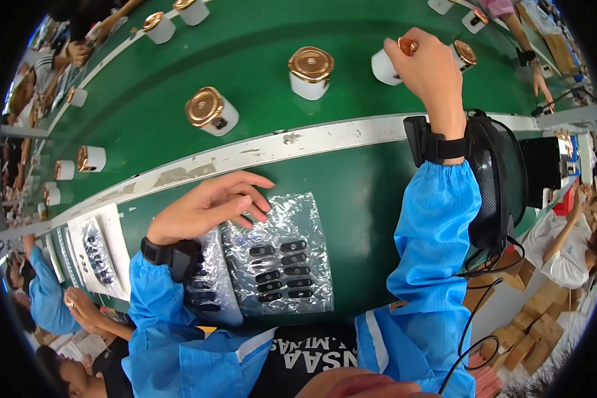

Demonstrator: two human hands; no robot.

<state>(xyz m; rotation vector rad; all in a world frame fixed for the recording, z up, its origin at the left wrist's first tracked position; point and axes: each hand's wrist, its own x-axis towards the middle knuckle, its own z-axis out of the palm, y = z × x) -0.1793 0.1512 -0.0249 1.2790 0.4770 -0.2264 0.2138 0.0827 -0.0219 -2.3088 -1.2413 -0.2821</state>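
Note:
Reaching over the white rail, my right hand (431, 69) is closed around the copper-coloured top of a white canister (385, 68), which stands on the far green surface. My fingers cover most of its lid. My left hand (212, 204) is held over the near table with its fingers apart and nothing in them. Close below it lies a clear plastic bag (315, 265) showing several small black oval parts (294, 258) in two columns. Another clear bag (212, 275) with similar dark parts is partly hidden by my left forearm and wristband.
More copper-topped white canisters (310, 71) are spread along the green far surface (259, 56). A scuffed white rail (298, 145) divides it from the near table. Beside my right forearm sits a black mesh bag (501, 176) with cables (474, 318). Other people work at both sides.

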